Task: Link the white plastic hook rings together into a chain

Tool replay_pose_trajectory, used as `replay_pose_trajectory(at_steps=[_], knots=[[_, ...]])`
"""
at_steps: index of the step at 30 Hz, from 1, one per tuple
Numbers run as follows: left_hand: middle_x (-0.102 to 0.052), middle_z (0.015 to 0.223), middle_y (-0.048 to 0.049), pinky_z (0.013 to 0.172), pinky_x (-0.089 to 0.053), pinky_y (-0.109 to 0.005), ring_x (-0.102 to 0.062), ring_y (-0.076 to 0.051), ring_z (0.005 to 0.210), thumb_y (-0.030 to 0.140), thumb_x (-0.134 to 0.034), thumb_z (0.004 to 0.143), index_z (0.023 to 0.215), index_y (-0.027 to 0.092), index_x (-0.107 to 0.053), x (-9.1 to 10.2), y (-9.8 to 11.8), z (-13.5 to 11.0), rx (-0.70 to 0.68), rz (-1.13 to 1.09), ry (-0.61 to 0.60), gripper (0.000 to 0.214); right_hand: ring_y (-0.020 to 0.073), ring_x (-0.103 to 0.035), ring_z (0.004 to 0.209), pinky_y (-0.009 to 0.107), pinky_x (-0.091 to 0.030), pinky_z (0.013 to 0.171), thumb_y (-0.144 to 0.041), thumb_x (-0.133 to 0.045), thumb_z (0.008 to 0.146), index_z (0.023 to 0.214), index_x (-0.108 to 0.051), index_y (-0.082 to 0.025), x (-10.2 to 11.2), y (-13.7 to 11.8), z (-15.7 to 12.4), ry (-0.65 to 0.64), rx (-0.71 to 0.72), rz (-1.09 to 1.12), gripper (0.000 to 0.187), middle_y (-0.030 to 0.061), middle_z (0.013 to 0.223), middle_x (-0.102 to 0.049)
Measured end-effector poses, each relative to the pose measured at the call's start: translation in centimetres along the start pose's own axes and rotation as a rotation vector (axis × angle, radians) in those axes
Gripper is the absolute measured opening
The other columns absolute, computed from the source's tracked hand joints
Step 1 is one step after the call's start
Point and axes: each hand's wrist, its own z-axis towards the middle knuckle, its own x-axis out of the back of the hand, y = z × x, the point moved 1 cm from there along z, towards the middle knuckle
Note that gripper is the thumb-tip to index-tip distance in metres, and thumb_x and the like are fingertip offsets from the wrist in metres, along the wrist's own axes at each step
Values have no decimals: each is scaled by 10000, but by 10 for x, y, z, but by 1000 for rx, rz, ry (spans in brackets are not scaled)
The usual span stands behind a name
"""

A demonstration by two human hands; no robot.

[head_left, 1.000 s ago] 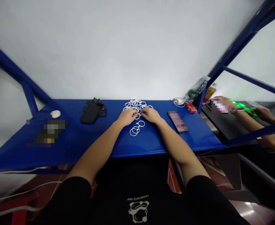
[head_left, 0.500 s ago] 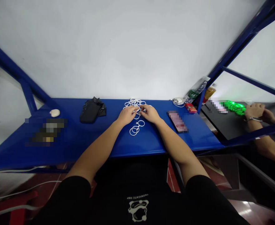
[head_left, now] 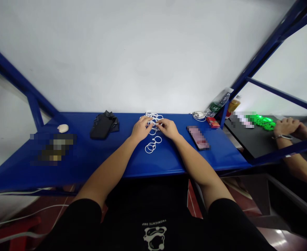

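A pile of thin white rings (head_left: 155,115) lies at the back middle of the blue table. My left hand (head_left: 142,128) is at the pile's left side, fingers bent and closed on a white ring. From the right, my right hand (head_left: 169,128) pinches a white ring between thumb and forefinger, close to the left fingertips. The fingers hide part of the pile. Nearer to me, several loose white rings (head_left: 150,147) with small knobs lie partly overlapping on the table.
On the blue table (head_left: 132,164), a black phone-like slab (head_left: 102,127) with crumpled black plastic and a white case (head_left: 62,128) lie left. Right are a phone (head_left: 198,137), a white cable (head_left: 199,116), a red box (head_left: 213,122) and a bottle (head_left: 220,102). A co-worker's hands (head_left: 289,127) are beyond the frame.
My right fingers have drawn closer together over the pile, near the left fingertips. The view has shifted slightly; the loose rings in front lie as before.
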Motion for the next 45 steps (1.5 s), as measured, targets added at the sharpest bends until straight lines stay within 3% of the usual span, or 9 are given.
replay_pose_trajectory(at_steps=[8, 15, 23, 25, 28, 30, 35, 39, 45], knots=[[-785, 1042, -66, 902, -549, -311, -717, -197, 907, 301, -646, 1018, 1125, 201, -794, -3, -5, 1, -34, -6, 15, 208, 156, -668, 766, 263, -458, 730, -289, -721, 973, 1025, -780, -207, -3, 0, 0, -80, 24, -19, 114, 41, 947, -795], [-776, 918, -44, 797, -541, -302, -700, -186, 803, 291, -663, 988, 983, 214, -801, -4, -7, 1, -33, 5, 48, 158, 157, -656, 737, 270, -461, 705, -469, -758, 962, 1144, -759, -207, -3, 0, -1, -51, 2, 12, 319, 31, 926, -778], [-811, 1031, -50, 867, -590, -319, -734, -187, 819, 251, -716, 940, 1245, 209, -763, -7, -8, 0, -37, -64, 63, 312, 170, -652, 816, 297, -520, 799, -360, -684, 1003, 1080, -753, -205, -6, 5, 2, -10, 81, 10, 186, 81, 1095, -731], [-812, 1069, -57, 885, -594, -324, -743, -192, 855, 252, -680, 967, 1210, 216, -778, -7, -7, 0, -68, -53, 76, 265, 164, -652, 787, 297, -523, 777, -331, -719, 968, 1143, -734, -199, -7, 7, 2, -24, 55, 20, 220, 77, 1105, -734], [-807, 1117, -64, 900, -599, -324, -747, -189, 871, 246, -629, 996, 1162, 220, -790, -6, -5, 0, -97, -44, 83, 232, 164, -665, 752, 289, -517, 729, -250, -733, 925, 1410, -612, -214, -9, 8, 0, -72, -14, 42, 501, 52, 1100, -765], [-802, 1132, -64, 905, -600, -321, -746, -185, 879, 230, -612, 998, 1162, 221, -787, -7, -6, 1, -106, -54, 81, 240, 171, -684, 767, 287, -512, 731, -200, -693, 931, 1469, -571, -228, -9, 8, 0, -86, -41, 27, 552, 42, 1094, -786], [-789, 1094, -59, 885, -593, -319, -723, -170, 832, 195, -607, 979, 1135, 213, -776, -8, -9, 0, -101, -80, 94, 231, 186, -677, 771, 289, -458, 726, -271, -645, 1006, 1018, -735, -212, -7, 5, 2, -60, -79, -54, 109, 47, 937, -789], [-771, 955, -35, 844, -588, -318, -702, -172, 784, 166, -648, 921, 1121, 217, -749, -9, -9, -1, -55, -71, 68, 230, 170, -619, 712, 275, -404, 682, -282, -619, 1021, 951, -684, -203, -5, -3, 2, -66, -66, -16, 124, 30, 840, -742], [-765, 967, -35, 846, -594, -325, -726, -187, 836, 108, -676, 864, 1126, 223, -699, -11, -11, 0, 10, -92, 64, 287, 185, -613, 773, 291, -441, 726, -292, -517, 1060, 1014, -634, -206, -7, -11, 1, -81, 0, 35, 152, 45, 898, -710]])
